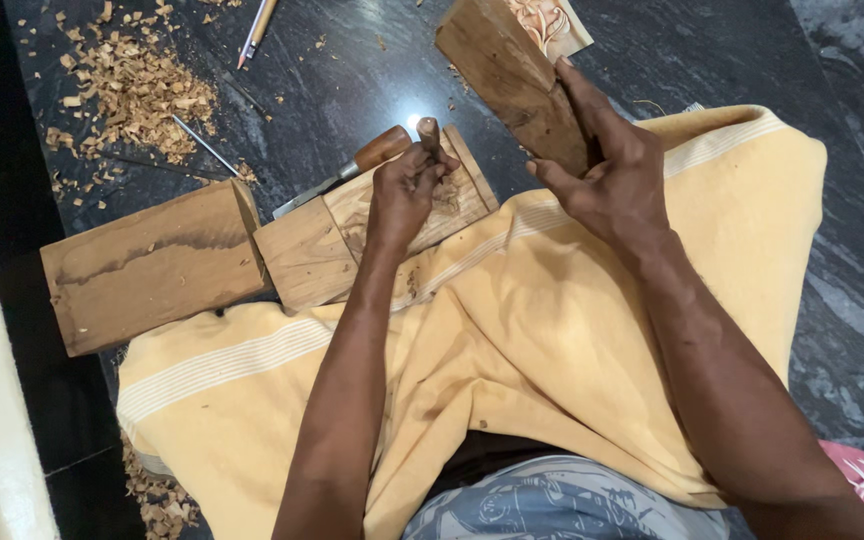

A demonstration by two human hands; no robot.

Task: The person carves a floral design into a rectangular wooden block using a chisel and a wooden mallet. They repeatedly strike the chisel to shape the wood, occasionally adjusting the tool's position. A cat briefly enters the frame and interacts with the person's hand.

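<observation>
In the head view, the left hand (407,190) sits at the centre of the frame, fingers curled tight around a small wooden-handled tool (429,135) whose rounded top pokes up above the knuckles. The tool's lower end is hidden by the hand, which rests on a carved wooden panel (352,230) lying on the dark stone floor (372,70) at the edge of a yellow cloth (552,330) that covers the lap.

The right hand (612,180), to the upper right of centre, grips the lower end of a wooden block (507,70) that slants toward the top edge, fingers stretched along its side and thumb spread out. The two hands are near each other but apart.

A chisel (352,170) with a brown handle lies just behind the panel. A larger wooden block (152,265) lies at the left, touching the panel's end. Wood shavings (137,90) pile at upper left, with a pencil (257,30) near the top edge.
</observation>
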